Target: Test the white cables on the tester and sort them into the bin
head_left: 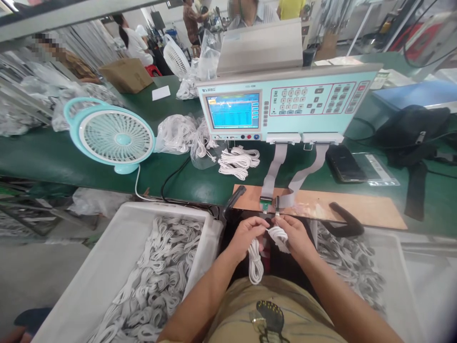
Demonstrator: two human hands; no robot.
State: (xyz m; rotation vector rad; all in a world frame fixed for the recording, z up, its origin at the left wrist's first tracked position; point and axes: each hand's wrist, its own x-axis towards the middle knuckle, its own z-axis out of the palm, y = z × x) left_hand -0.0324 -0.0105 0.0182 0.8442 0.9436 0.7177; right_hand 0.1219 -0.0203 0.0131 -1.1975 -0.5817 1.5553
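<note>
My left hand (pixel 250 234) is closed on a coiled white cable (pixel 255 264), whose loop hangs below the fingers. My right hand (pixel 291 232) grips a second white cable coil (pixel 279 237), with its end at a small connector. Just above both hands, a green connector board (pixel 265 204) and a dark connector (pixel 277 205) sit at the front edge of a wooden board (pixel 317 202). Grey ribbon cables (pixel 274 169) run from them up to a tester (pixel 293 102) with a lit screen.
White bins of coiled cables stand at left (pixel 121 224) and right (pixel 398 267). A fan (pixel 123 139), bagged cables (pixel 176 133), loose coils (pixel 238 162) and a black phone (pixel 345 163) lie on the green table (pixel 171 178). People are across it.
</note>
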